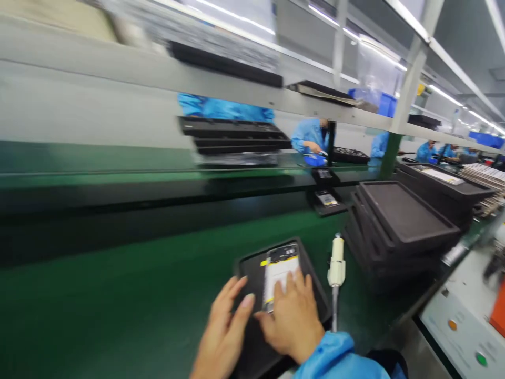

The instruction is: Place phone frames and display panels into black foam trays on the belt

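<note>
"How do the hands stand?"
"Left hand (226, 323), lower centre of the frame: fingers parted, gripping nothing, by the tray's (317, 287) left side; contact, I can't tell. Right hand (295, 318): fingers laid on the device (278, 276), not clasped round it."
"What could go wrong?"
"The left fingers might snag the yellow tab (263, 263); uneven pressure from the right could slide the device; the blue sleeve (335, 355) could nudge the pale tool (336, 263) right of the tray."
"And its lie?"
"In the tray, dark end towards the frame's top, long axis roughly up-and-down, lower right covered."
</note>
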`<state>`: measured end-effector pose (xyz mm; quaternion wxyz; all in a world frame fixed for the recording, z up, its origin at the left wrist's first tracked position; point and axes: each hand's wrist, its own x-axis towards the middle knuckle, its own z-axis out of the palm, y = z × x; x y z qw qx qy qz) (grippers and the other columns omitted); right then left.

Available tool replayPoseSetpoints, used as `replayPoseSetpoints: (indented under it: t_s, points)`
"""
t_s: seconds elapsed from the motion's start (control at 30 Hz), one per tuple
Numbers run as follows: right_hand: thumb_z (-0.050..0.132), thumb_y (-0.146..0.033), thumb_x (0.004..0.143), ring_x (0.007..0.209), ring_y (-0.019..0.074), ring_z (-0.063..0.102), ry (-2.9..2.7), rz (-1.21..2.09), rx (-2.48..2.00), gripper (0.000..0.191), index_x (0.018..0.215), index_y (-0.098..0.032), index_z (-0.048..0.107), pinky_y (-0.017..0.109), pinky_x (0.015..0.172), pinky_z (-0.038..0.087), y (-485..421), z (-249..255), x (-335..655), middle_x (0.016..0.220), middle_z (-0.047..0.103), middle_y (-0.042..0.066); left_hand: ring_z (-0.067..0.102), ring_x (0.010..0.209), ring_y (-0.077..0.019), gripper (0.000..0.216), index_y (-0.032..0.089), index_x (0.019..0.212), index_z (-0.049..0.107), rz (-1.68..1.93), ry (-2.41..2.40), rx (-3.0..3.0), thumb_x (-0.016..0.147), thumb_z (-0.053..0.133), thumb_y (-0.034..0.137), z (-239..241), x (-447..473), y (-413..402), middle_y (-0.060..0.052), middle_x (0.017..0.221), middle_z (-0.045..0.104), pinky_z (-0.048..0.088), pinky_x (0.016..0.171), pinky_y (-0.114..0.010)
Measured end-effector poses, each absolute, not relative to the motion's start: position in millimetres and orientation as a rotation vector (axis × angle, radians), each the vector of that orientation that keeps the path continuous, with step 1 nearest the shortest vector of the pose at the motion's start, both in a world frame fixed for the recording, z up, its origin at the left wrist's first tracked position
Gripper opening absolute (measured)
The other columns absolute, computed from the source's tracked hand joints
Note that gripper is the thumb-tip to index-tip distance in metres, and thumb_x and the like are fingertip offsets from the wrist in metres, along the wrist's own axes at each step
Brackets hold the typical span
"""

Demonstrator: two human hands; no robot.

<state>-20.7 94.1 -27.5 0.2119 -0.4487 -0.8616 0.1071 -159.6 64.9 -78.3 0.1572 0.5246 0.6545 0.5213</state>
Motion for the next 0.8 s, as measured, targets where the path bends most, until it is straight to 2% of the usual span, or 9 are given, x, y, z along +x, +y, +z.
replayPoseSetpoints:
  t_s: [0.07,0.13,0.2,0.33,0.5,0.57,0.67,0.73,0.8]
  points:
    - [0.045,-0.019,0.089,0.126,0.0318,0.046,-2.318,0.292,-1.256,0.041,0.125,-0.003,0.052,0.051,0.103,0.040,96.4,-33.4,-19.4,0.128,0.054,0.022,0.024,0.140,-0.0284,0.054,0.020,0.127,0.044,1.535,1.842,1.417,0.088,0.037,0.057,-70.2,-151.5,62.0,-0.011,0.148,0.030,0.016,0.118,-0.051]
    - [0.033,-0.007,0.088,0.116,0.0275,0.055,-2.263,0.293,-1.254,0.041,0.124,-0.002,0.052,0.043,0.097,0.047,99.9,-39.8,-18.0,0.125,0.057,0.021,0.022,0.141,-0.0264,0.054,0.020,0.128,0.044,1.573,1.814,1.371,0.089,0.039,0.056,-68.3,-145.4,60.6,-0.012,0.150,0.027,0.015,0.118,-0.050]
    - [0.033,-0.011,0.091,0.116,0.0271,0.055,-2.234,0.265,-1.215,0.039,0.124,-0.004,0.053,0.043,0.097,0.046,100.7,-45.4,-17.4,0.127,0.055,0.021,0.020,0.142,-0.0253,0.054,0.019,0.131,0.041,1.589,1.803,1.348,0.090,0.039,0.055,-70.5,-141.3,58.1,-0.012,0.151,0.024,0.016,0.118,-0.049]
    - [0.058,-0.031,0.085,0.130,0.0324,0.041,-2.315,0.208,-1.150,0.045,0.123,-0.007,0.055,0.055,0.109,0.029,93.7,-50.4,-16.8,0.134,0.049,0.021,0.017,0.143,-0.0237,0.056,0.017,0.134,0.038,1.580,1.783,1.354,0.092,0.037,0.052,-74.1,-138.3,50.7,-0.013,0.153,0.020,0.016,0.118,-0.046]
    - [0.056,-0.035,0.087,0.132,0.0328,0.037,-2.457,0.154,-1.119,0.046,0.126,-0.010,0.053,0.059,0.107,0.029,104.0,-28.0,-4.8,0.140,0.043,0.018,0.017,0.143,-0.0222,0.058,0.015,0.137,0.037,1.561,1.824,1.387,0.093,0.033,0.053,-69.4,-158.1,52.4,-0.012,0.154,0.020,0.018,0.118,-0.044]
    - [0.051,-0.038,0.090,0.132,0.0304,0.038,-2.459,0.047,-1.147,0.046,0.128,-0.013,0.052,0.054,0.107,0.031,125.4,-11.7,1.5,0.141,0.042,0.016,0.015,0.143,-0.0228,0.063,0.012,0.139,0.036,1.497,1.900,1.415,0.093,0.030,0.054,-68.0,-172.3,55.8,-0.014,0.154,0.019,0.016,0.118,-0.045]
    - [0.045,-0.040,0.093,0.129,0.0267,0.042,-2.527,-0.145,-1.362,0.047,0.129,-0.011,0.052,0.040,0.104,0.038,174.8,5.4,2.9,0.140,0.044,0.017,0.010,0.144,-0.0259,0.070,0.009,0.143,0.032,1.260,1.988,1.528,0.091,0.031,0.056,-69.8,-187.9,60.2,-0.015,0.154,0.018,0.010,0.117,-0.051]
    - [0.046,-0.035,0.093,0.120,0.0267,0.051,-2.586,-0.217,-1.505,0.041,0.125,-0.010,0.055,0.035,0.095,0.044,212.2,6.1,-2.6,0.135,0.048,0.019,0.011,0.143,-0.0279,0.074,0.010,0.146,0.025,1.091,2.005,1.636,0.088,0.038,0.056,-74.3,-190.7,62.4,-0.015,0.153,0.019,0.006,0.116,-0.056]
    - [0.046,-0.024,0.092,0.108,0.0260,0.059,-2.612,-0.259,-1.609,0.031,0.117,-0.010,0.059,0.034,0.085,0.048,247.7,-0.9,-11.7,0.126,0.053,0.019,0.015,0.143,-0.0286,0.077,0.012,0.148,0.019,1.019,2.018,1.718,0.085,0.046,0.047,-80.6,-188.9,63.9,-0.015,0.153,0.019,0.004,0.115,-0.059]
